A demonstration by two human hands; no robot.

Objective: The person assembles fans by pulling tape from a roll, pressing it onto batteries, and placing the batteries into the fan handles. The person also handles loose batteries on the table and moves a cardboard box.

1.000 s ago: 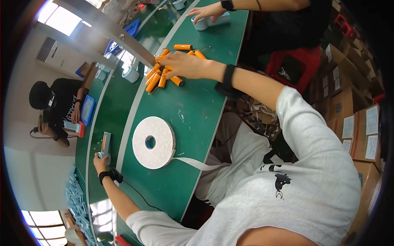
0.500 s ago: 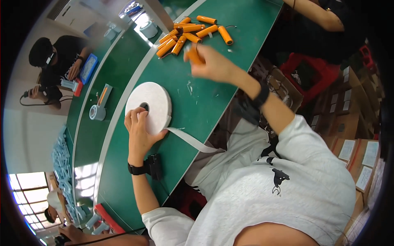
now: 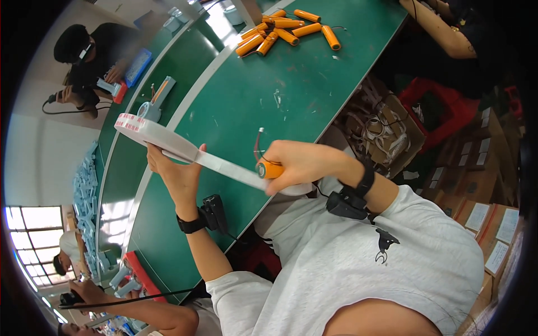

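Note:
My left hand (image 3: 178, 178) grips a wide roll of white tape (image 3: 168, 139) from below, fingers under it, tilted up off the green table. A strip of white tape (image 3: 227, 167) runs from the roll toward my right hand and past it to the table's near edge. In my right hand (image 3: 308, 162) is an orange cylindrical battery (image 3: 269, 169) with thin wires sticking up. Its end is beside the strip; whether the right fingers also pinch the tape is hidden. Several more orange batteries (image 3: 287, 36) lie in a loose pile at the table's far end.
A pale blue-grey device with a handle (image 3: 150, 111) lies beyond the roll. An open carton of white strips (image 3: 386, 134) and a red stool (image 3: 428, 109) stand off the right edge. Co-workers sit around; one holds a tool (image 3: 61, 96) at the far left.
My left hand has lifted and tilted the tape roll, which lay flat on the table. My right hand has brought the battery from near the pile back toward me, beside the tape strip.

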